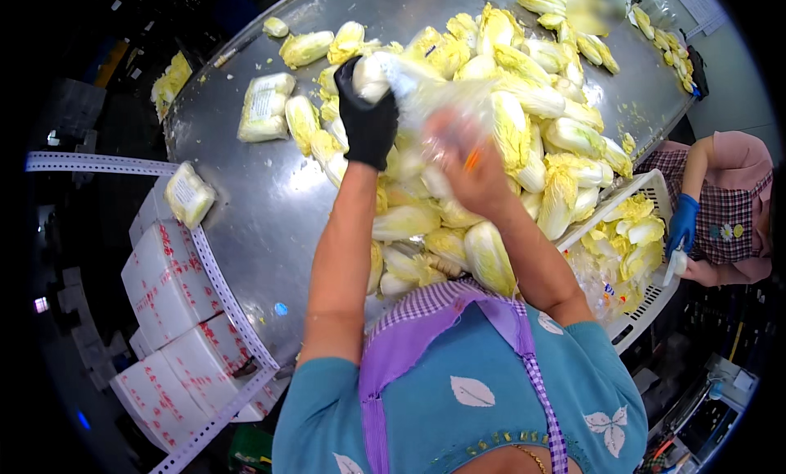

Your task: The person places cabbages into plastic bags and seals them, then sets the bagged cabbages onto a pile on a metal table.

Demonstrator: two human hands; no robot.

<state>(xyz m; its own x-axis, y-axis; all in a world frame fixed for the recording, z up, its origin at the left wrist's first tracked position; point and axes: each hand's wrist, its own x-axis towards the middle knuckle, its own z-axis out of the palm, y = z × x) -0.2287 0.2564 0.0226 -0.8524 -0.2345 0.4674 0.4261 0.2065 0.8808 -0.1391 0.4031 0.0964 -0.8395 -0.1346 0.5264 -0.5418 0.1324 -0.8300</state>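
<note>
My left hand (368, 121), in a black glove, grips a Chinese cabbage (370, 79) by its white base end. A clear plastic bag (451, 96) stretches from that cabbage towards my bare right hand (470, 161), which is blurred. Film covers part of its fingers, and an orange item shows at them; whether they are closed on the bag I cannot tell. Many loose Chinese cabbages (509, 124) with yellow leaves lie heaped beneath and around both hands. Left of my gloved hand lies a wrapped, labelled pack of cabbages (265, 107) on the metal table (264, 185).
Another wrapped pack (189, 194) rests at the table's left edge, above stacked white cartons (169, 283). A white crate (657, 198) with leaves and plastic film stands at the right. Beside it is a co-worker (731, 210) wearing a blue glove and holding a white-handled tool.
</note>
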